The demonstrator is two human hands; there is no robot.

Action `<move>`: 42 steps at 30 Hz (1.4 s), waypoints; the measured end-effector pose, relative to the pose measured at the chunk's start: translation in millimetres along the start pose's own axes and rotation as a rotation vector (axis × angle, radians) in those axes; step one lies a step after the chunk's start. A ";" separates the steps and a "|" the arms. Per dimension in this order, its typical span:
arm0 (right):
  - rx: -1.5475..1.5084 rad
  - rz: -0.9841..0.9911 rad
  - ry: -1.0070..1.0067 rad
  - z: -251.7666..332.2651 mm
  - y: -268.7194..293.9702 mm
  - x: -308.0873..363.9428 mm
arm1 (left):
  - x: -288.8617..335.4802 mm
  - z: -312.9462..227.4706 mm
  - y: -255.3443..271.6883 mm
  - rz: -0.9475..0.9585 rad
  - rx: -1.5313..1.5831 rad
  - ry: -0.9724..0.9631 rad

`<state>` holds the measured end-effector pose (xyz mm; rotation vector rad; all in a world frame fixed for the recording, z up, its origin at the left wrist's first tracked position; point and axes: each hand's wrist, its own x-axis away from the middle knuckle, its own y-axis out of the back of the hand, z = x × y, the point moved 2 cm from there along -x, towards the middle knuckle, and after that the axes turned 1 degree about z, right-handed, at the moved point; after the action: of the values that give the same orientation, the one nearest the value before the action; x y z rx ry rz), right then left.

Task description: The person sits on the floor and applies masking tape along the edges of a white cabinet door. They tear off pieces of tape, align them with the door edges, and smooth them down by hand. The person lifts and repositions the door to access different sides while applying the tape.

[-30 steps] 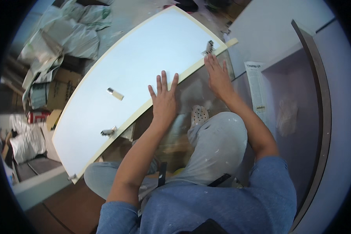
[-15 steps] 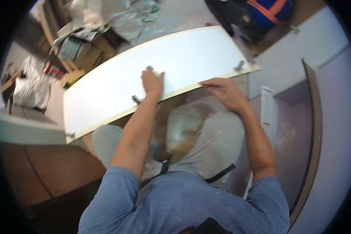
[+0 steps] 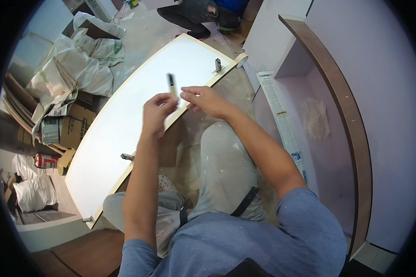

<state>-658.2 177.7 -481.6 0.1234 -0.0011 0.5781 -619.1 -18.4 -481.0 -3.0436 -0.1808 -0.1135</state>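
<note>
A white cabinet door panel (image 3: 125, 120), edged with pale yellow masking tape (image 3: 174, 121), lies at a slant in front of me. My left hand (image 3: 158, 111) is closed around a slim, short tool (image 3: 172, 83) with a cream body and a dark upper end. Motion blurs it, so its exact kind does not show. Close by on the right, my right hand (image 3: 205, 100) hovers near the panel's near edge, fingers apart and slightly bent. Metal hinges (image 3: 218, 66) sit along that edge. A roll of tape (image 3: 241, 60) is at the far right corner.
A person (image 3: 203, 18) crouches beyond the panel. Plastic sheeting (image 3: 78, 60) and cardboard boxes (image 3: 76, 127) are heaped at left, near a red can (image 3: 46, 160). An open cabinet (image 3: 305, 69) with newspaper (image 3: 282, 120) on its edge stands close on the right.
My view has turned, so the panel appears more steeply slanted. My left hand has lifted the slim tool upright, and my right hand has come off the taped edge toward it.
</note>
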 end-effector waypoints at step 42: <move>0.376 -0.839 0.045 -136.5 159.4 -56.3 | -317.1 42.7 -254.0 0.721 -0.521 0.245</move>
<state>-796.8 295.4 -600.6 0.4500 0.1958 -0.2646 -961.0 200.5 -526.7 -3.3016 1.1072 -0.5387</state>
